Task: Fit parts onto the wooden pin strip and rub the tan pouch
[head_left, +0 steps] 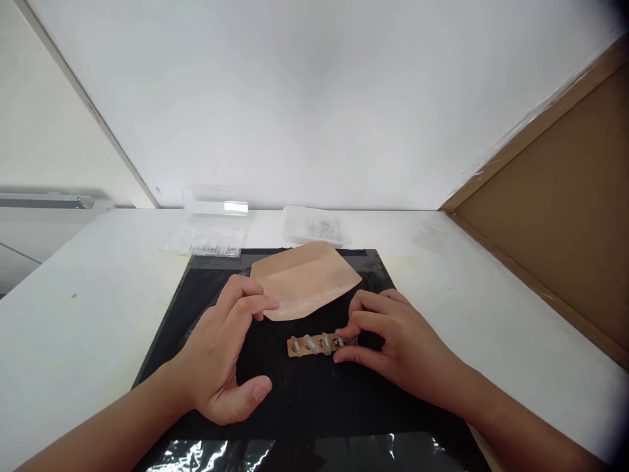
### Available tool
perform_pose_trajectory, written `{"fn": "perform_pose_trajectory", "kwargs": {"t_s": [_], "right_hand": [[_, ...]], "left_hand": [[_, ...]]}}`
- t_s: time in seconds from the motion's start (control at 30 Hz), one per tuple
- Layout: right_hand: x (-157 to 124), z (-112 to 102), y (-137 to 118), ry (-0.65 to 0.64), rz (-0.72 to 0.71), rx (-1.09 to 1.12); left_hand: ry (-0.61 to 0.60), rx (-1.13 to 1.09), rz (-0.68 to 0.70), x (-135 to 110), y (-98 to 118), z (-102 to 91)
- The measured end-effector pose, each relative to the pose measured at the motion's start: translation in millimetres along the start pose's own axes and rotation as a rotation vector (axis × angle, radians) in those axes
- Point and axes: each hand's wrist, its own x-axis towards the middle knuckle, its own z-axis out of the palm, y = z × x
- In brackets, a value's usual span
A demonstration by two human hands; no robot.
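Observation:
A small tan strip (314,345) with several clear rounded pieces on it lies on a black mat (295,400). My right hand (393,347) pinches the strip's right end with fingertips and thumb. Behind the strip lies a tan envelope-like sheet (307,278). My left hand (223,354) rests on the mat with fingers curved and apart, its fingertips touching the sheet's left edge. It holds nothing.
The mat lies on a white table (73,314). A clear plastic compartment box (206,239) and a clear tray (314,226) stand at the back near the white wall. A brown board (555,216) borders the right. Shiny plastic film (216,455) lies at the near edge.

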Motion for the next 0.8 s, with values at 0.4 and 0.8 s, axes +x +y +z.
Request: {"fn": "perform_pose_trajectory", "kwargs": {"t_s": [0.4, 0.8], "right_hand": [[-3.5, 2.5, -3.1, 0.011, -0.004, -0.03], [-2.8, -1.5, -3.1, 0.003, -0.009, -0.015]], "left_hand": [[-0.039, -0.043, 0.009, 1.1, -1.2, 0.0], [-0.073, -0.05, -0.014, 0.1, -2.2, -0.5]]}}
